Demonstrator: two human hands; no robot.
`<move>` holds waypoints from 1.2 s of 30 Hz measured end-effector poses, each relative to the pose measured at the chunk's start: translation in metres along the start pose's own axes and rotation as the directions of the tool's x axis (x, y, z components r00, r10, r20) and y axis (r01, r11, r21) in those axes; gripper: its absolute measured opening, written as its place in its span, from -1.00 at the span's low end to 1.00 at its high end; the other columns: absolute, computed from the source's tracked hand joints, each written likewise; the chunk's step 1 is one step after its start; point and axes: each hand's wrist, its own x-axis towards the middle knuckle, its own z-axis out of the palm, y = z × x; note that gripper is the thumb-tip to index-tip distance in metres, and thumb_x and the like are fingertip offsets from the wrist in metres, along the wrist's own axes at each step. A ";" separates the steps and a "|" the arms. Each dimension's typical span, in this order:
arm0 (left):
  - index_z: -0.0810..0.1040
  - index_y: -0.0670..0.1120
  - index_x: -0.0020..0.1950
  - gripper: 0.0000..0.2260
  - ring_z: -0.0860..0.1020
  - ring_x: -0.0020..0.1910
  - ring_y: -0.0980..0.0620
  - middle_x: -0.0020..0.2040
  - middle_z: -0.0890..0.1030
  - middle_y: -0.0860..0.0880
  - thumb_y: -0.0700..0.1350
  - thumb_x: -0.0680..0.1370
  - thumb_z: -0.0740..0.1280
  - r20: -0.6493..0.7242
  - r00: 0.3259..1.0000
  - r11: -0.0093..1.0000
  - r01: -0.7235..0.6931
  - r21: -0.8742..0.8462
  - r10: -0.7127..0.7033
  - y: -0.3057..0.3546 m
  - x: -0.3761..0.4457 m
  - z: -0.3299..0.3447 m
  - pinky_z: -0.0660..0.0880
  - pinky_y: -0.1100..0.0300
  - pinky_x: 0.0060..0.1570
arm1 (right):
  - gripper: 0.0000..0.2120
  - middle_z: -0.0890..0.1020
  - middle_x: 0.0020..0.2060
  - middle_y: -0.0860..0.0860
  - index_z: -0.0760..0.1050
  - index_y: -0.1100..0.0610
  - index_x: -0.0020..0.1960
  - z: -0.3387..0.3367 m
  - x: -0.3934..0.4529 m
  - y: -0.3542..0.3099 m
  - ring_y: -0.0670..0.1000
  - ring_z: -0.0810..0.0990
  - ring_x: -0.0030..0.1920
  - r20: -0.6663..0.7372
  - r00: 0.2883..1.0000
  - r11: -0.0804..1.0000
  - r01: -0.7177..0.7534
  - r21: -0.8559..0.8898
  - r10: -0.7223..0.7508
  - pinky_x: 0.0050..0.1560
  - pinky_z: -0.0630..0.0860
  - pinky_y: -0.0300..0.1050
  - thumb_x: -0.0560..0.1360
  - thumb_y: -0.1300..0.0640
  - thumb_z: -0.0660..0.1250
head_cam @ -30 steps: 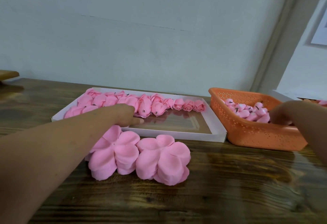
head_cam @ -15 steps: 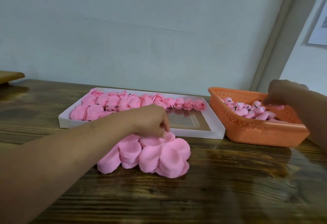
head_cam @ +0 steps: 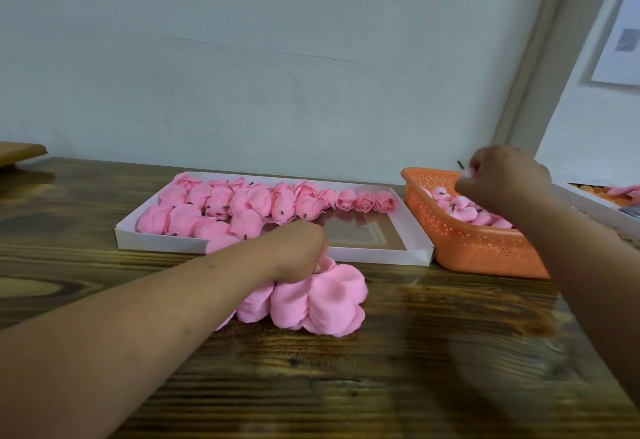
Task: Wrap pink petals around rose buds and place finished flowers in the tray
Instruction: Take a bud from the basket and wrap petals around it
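**While one hand picks a petal, the other lifts a bud**

Because both hands are busy at once, each one needs care. The left hand [head_cam: 300, 254] has its fingers curled down and pinching into the top of the petal piles [head_cam: 313, 300], which sit right under it on the wooden table [head_cam: 398, 379]. To do this well, I think the fingers should peel off just one thin petal sheet, slowly, so the soft pile does not come up with it.

The right hand [head_cam: 502, 178] has its fingers pressed together on one small bud [head_cam: 465, 171], held up with its dark stem sticking out. Just below those fingers is the orange basket [head_cam: 485, 248], full of more buds. The hand should hold the bud lightly so it is not squashed.

Past the left fingers lies the white tray [head_cam: 377, 254]. I count two petal piles, one basket and one tray. Four little rose buds stand in a row at the tray's right end. The wrapped flowers beside them are too crowded to count, maybe twenty.
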 end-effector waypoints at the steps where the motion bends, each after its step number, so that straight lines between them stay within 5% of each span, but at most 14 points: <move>1: 0.55 -0.17 -0.11 -0.88 0.40 -0.20 -0.06 -0.11 0.59 -0.20 -0.17 0.56 0.26 -0.011 1.000 1.000 0.005 0.007 -0.005 0.000 0.000 0.002 0.27 0.16 -0.27 | -0.88 0.51 -0.36 0.09 0.51 0.19 -0.22 0.001 -0.004 -0.003 0.06 0.43 -0.40 0.004 1.000 1.000 0.005 0.026 -0.005 -0.41 0.22 -0.26 0.41 0.14 0.28; 5: 0.56 -0.08 0.15 -0.80 0.51 0.03 -0.04 0.11 0.59 -0.05 -0.07 0.57 0.30 -0.098 0.995 0.998 -0.003 -0.057 -0.002 -0.004 -0.002 0.004 0.37 0.19 -0.12 | -0.87 0.57 -0.29 0.10 0.54 0.18 -0.15 0.006 -0.023 -0.018 0.13 0.52 -0.30 -0.015 1.000 0.993 0.021 0.119 -0.019 -0.35 0.37 -0.20 0.42 0.12 0.28; 11: 0.64 -0.10 0.05 -0.86 0.57 -0.02 -0.03 0.03 0.63 -0.05 -0.12 0.54 0.33 -0.101 0.994 0.996 0.026 -0.081 -0.034 -0.003 -0.004 0.005 0.51 0.10 -0.03 | -0.86 0.52 -0.40 0.08 0.54 0.20 -0.21 0.015 -0.041 -0.036 0.03 0.36 -0.44 -0.019 1.000 0.983 -0.009 0.182 0.013 -0.42 0.15 -0.25 0.41 0.17 0.23; 16: 0.54 -0.04 -0.22 -0.85 0.44 -0.29 0.08 -0.25 0.53 0.04 -0.26 0.50 0.31 -0.082 0.996 0.997 0.030 -0.070 -0.036 0.001 -0.006 0.004 0.30 0.25 -0.35 | -0.89 0.45 -0.44 0.01 0.47 0.17 -0.30 0.022 -0.056 -0.043 0.12 0.43 -0.33 -0.018 1.000 0.957 0.012 0.290 -0.007 -0.38 0.16 -0.17 0.37 0.16 0.24; 20: 0.50 -0.11 -0.22 -0.86 0.47 -0.21 -0.05 -0.10 0.59 -0.14 -0.30 0.50 0.26 -0.062 0.998 0.998 0.028 -0.056 -0.032 0.002 -0.008 0.001 0.36 0.13 -0.23 | -0.89 0.48 -0.37 0.04 0.43 0.16 -0.31 0.023 -0.063 -0.047 0.12 0.44 -0.30 -0.050 0.998 0.945 0.061 0.320 -0.047 -0.38 0.22 -0.15 0.37 0.16 0.25; 23: 0.40 -0.08 -0.16 -0.86 0.46 -0.14 -0.09 -0.15 0.48 -0.03 -0.28 0.54 0.20 -0.061 0.998 0.997 0.021 -0.069 -0.025 0.001 -0.012 -0.007 0.37 0.08 -0.20 | -0.94 0.51 -0.33 0.03 0.44 0.11 -0.25 0.022 -0.067 -0.046 0.10 0.47 -0.31 -0.058 0.994 0.918 0.104 0.382 -0.089 -0.38 0.30 -0.15 0.41 0.18 0.27; 27: 0.37 -0.05 -0.11 -0.88 0.36 -0.29 0.08 -0.25 0.44 0.06 -0.25 0.58 0.15 -0.103 0.994 0.982 0.023 -0.187 -0.043 0.000 -0.018 -0.017 0.27 0.16 -0.29 | -0.94 0.57 -0.41 0.07 0.56 0.10 -0.08 0.019 -0.073 -0.047 -0.06 0.52 -0.40 0.035 0.986 0.764 0.104 0.637 -0.163 -0.36 0.43 -0.20 0.49 0.17 0.30; 31: 0.41 -0.01 -0.12 -0.86 0.37 -0.38 0.18 -0.31 0.42 0.09 -0.23 0.58 0.24 -0.170 0.977 0.894 0.040 -0.447 -0.129 0.000 -0.021 -0.021 0.28 0.40 -0.47 | -0.88 0.63 -0.22 0.07 0.59 -0.07 -0.08 0.013 -0.088 -0.056 -0.15 0.49 -0.28 0.147 0.947 0.565 0.041 0.824 -0.284 -0.26 0.56 -0.08 0.52 0.13 0.31; 34: 0.48 -0.06 0.04 -0.91 0.35 -0.42 0.16 -0.36 0.41 0.07 -0.18 0.56 0.32 -0.167 0.966 0.818 0.069 -0.572 -0.198 -0.001 -0.019 -0.022 0.25 0.41 -0.52 | -0.82 0.60 -0.17 -0.16 0.56 -0.14 0.02 0.010 -0.096 -0.064 -0.31 0.52 -0.27 0.189 0.910 0.539 0.043 0.841 -0.368 -0.26 0.49 -0.34 0.53 0.14 0.31; 36: 0.55 -0.10 0.02 -0.92 0.41 -0.43 0.13 -0.37 0.48 0.02 -0.22 0.54 0.36 -0.081 0.957 0.671 0.133 -0.729 -0.278 -0.001 -0.019 -0.023 0.32 0.38 -0.46 | -0.80 0.60 -0.11 -0.16 0.55 0.00 0.10 0.010 -0.098 -0.069 -0.24 0.56 -0.17 0.190 0.920 0.540 0.028 0.841 -0.343 -0.17 0.50 -0.30 0.49 0.14 0.37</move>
